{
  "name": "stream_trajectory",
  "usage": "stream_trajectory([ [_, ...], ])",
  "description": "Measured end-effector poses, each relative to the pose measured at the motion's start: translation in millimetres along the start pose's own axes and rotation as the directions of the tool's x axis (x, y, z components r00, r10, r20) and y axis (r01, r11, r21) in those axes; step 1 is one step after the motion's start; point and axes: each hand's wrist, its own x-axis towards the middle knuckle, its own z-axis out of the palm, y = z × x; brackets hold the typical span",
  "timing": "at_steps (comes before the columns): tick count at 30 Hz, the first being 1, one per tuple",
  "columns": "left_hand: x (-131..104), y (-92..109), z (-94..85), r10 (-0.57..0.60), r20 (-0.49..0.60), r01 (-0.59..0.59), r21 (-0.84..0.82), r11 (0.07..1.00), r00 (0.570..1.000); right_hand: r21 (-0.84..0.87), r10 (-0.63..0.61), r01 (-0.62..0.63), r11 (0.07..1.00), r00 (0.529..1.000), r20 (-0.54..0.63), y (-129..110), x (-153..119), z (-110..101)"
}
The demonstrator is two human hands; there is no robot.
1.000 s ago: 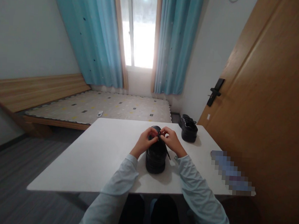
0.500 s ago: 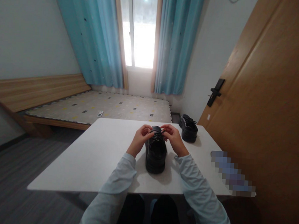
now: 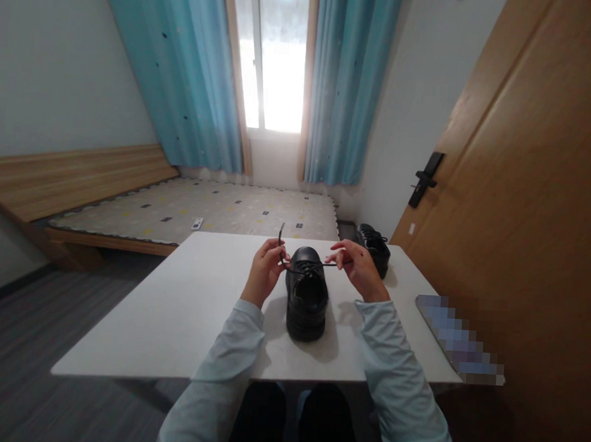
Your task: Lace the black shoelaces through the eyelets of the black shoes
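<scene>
A black lace-up shoe (image 3: 306, 318) stands upright on the white table (image 3: 194, 321), its heel towards me. To its left, my left hand (image 3: 265, 267) is closed in a pinch on one end of the black shoelace (image 3: 329, 264), whose tip sticks up above the fingers. My right hand (image 3: 360, 267), right of the shoe, pinches the lace's other end, which runs out nearly straight from the shoe. Behind my right hand a second black shoe (image 3: 381, 253) stands near the far right corner, partly hidden by that hand.
A flat pixelated item (image 3: 456, 341) lies along the table's right edge. Beyond the table is a bed (image 3: 256, 208) with a small white remote (image 3: 197, 224) on it. A wooden door (image 3: 538, 182) with a black handle rises close on the right.
My hands have moved apart from over the shoe's laces to either side of it. The lace ends are now drawn outwards, left and right. The shoe has stayed in place.
</scene>
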Motion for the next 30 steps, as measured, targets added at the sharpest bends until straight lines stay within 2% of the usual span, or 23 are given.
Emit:
stream_trajectory([
  [3,0.3,4.5,-2.2,-0.025,-0.022,0.023,-0.07,0.997,0.999,0.022,0.113,-0.116,0.993,0.987,0.115,-1.2,-3.1,-2.2],
  [6,1.5,7.5,-3.6,-0.029,-0.076,0.022,-0.09,0.996,0.997,-0.039,0.234,-0.231,0.972,0.952,0.198,-2.2,-5.8,-3.1],
  [8,3.0,7.6,-6.1,-0.014,-0.141,0.001,-0.088,0.996,0.99,-0.109,0.313,-0.294,0.949,0.916,0.251,-2.9,-7.3,-4.3],
  [10,5.5,5.7,-11.6,0.02,-0.255,-0.035,-0.054,0.998,0.967,-0.177,0.377,-0.337,0.925,0.879,0.291,-3.6,-8.3,-6.6],
  [12,8.9,2.4,-20.5,0.069,-0.401,-0.07,0.012,0.997,0.914,-0.225,0.407,-0.352,0.909,0.865,0.292,-4.2,-8.4,-9.9],
  [14,13.0,-1.5,-30.9,0.133,-0.536,-0.088,0.11,0.99,0.834,-0.258,0.401,-0.339,0.905,0.882,0.248,-3.9,-7.4,-13.2],
  [16,17.0,-5.2,-39.7,0.225,-0.613,-0.078,0.256,0.963,0.758,-0.295,0.367,-0.304,0.906,0.911,0.187,-1.9,-5.1,-15.4],
  [17,18.6,-6.7,-42.5,0.279,-0.613,-0.071,0.341,0.938,0.739,-0.314,0.343,-0.281,0.907,0.925,0.163,-0.2,-3.7,-15.6],
  [18,19.8,-7.9,-43.8,0.336,-0.581,-0.07,0.431,0.899,0.741,-0.334,0.318,-0.257,0.907,0.937,0.142,2.1,-2.3,-15.0],
  [19,20.5,-8.8,-43.5,0.388,-0.52,-0.077,0.522,0.85,0.761,-0.351,0.299,-0.238,0.906,0.946,0.129,4.8,-0.8,-13.7],
  [21,19.5,-9.5,-38.5,0.44,-0.337,-0.117,0.67,0.733,0.832,-0.388,0.274,-0.21,0.897,0.955,0.117,10.7,1.6,-9.2],
  [24,13.3,-8.6,-24.1,0.367,-0.043,-0.197,0.782,0.591,0.929,-0.412,0.263,-0.19,0.891,0.957,0.126,18.3,4.3,-0.6],
  [27,5.4,-7.0,-11.1,0.258,0.181,-0.292,0.814,0.503,0.949,-0.428,0.235,-0.163,0.889,0.964,0.12,21.4,6.1,5.4],
  [30,1.0,-6.7,-5.5,0.17,0.31,-0.353,0.818,0.454,0.935,-0.443,0.219,-0.147,0.885,0.969,0.116,21.1,7.0,7.7],
])
